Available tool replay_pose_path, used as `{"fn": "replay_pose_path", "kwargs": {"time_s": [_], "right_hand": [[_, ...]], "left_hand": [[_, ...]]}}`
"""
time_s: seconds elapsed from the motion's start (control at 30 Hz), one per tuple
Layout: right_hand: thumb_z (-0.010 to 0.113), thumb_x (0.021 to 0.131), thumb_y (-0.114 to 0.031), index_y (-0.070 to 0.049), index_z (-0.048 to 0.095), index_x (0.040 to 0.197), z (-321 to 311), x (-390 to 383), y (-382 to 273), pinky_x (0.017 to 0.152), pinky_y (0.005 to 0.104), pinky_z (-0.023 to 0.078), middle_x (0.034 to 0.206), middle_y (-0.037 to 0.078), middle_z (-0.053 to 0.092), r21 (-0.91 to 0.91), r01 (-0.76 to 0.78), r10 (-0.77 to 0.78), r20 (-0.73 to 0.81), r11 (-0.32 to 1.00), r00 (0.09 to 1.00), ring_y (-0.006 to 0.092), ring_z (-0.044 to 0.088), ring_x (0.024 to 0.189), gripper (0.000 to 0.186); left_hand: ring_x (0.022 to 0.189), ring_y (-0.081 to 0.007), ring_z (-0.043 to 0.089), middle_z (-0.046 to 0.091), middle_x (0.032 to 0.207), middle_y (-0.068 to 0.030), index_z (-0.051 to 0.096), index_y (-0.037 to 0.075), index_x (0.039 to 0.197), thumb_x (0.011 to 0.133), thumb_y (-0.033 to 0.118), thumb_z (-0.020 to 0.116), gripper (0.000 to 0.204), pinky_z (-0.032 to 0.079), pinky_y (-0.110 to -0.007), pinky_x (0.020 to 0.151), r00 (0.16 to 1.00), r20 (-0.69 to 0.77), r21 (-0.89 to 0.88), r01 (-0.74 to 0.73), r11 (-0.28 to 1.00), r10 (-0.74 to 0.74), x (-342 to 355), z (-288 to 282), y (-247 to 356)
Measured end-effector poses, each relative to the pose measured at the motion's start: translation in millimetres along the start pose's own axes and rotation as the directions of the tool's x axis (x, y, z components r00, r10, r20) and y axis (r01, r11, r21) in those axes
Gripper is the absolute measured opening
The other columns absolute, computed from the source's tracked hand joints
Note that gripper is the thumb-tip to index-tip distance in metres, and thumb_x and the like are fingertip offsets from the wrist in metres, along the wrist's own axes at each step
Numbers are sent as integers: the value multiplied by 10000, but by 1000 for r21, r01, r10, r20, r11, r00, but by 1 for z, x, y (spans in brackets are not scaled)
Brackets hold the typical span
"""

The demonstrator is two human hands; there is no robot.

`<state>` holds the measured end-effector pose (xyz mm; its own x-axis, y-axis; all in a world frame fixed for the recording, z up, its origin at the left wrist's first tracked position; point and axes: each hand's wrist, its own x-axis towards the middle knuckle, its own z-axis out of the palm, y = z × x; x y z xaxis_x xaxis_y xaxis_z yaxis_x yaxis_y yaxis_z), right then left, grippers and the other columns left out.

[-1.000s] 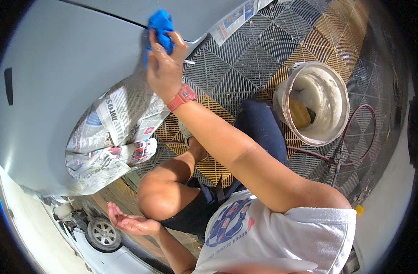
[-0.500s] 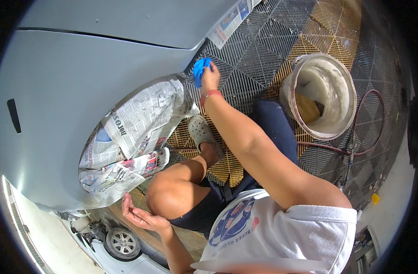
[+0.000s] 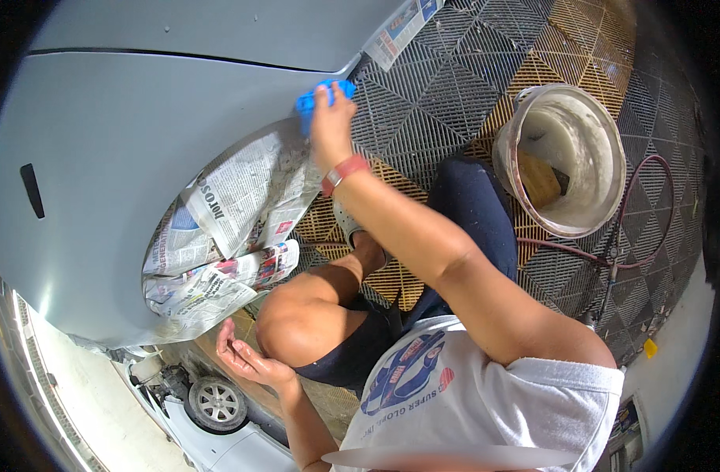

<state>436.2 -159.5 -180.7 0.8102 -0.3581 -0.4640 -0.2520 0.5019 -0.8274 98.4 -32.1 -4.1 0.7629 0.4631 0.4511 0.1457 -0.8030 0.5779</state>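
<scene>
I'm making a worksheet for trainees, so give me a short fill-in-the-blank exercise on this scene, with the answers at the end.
1. The bunched cloth in the right hand is coloured ____.
2. The open left hand holds ____.
3. The bucket stands to the person's ____.
4. The rounded opening in the grey car panel is covered with printed ____.

Missing words: blue; nothing; right; newspaper.

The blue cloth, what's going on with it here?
A person's right hand holds the blue cloth at the edge of a grey car panel; how hard it presses, I can't tell. The left hand is open and empty. Newspaper covers the panel's curved opening. A bucket with something yellowish-brown inside stands off to the right.
</scene>
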Motion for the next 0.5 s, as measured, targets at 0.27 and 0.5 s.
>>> {"fn": "replay_pose_path", "kwargs": {"time_s": [0.27,0.5], "right_hand": [[785,936,-132,-47,475,1568,44,-227,-135,1134,531,450,1484,300,361,367,358,-502,461,859,732,507,480,1292,709],[755,808,-56,-161,735,1126,38,-113,-72,935,486,544,1248,113,649,120,926,-902,300,359,311,367,628,1053,336]], "left_hand": [[1260,-319,601,626,1321,-211,580,-76,1321,1146,232,474,369,438,-469,1144,995,-3,17,98,995,-98,3,7,9],[1257,-331,608,641,1309,-217,600,-73,1282,1141,222,500,342,433,-469,1153,1000,10,-24,23,999,-22,1,8,8]]}}
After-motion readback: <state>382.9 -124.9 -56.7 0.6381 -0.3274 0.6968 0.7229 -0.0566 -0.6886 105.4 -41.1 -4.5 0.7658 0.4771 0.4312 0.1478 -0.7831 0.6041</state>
